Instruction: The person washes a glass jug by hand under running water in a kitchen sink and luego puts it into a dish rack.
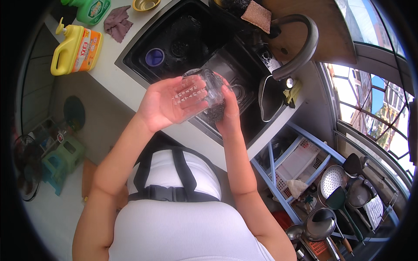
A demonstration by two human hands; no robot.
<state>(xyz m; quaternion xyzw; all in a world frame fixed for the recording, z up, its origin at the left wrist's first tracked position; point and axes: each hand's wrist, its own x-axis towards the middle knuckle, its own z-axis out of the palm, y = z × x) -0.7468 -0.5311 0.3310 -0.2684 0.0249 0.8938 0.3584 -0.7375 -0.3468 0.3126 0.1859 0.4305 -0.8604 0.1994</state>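
A clear jar with white writing on its side is held tilted over the near edge of the sink. My left hand cradles it, and the fingers show through the transparent wall. My right hand grips the other end, thumb on top and the remaining fingers mostly hidden. Beside the right palm shows a grey, speckled patch; whether it is a scourer or something seen through the jar is unclear. Behind the jar lies the steel drain of the nearer basin.
A curved faucet arches over the right side. In the far basin sits a purple-lined cup. A yellow pump jug, green bottle, cloth and gold bowl line the left counter. Pans crowd a lower-right rack.
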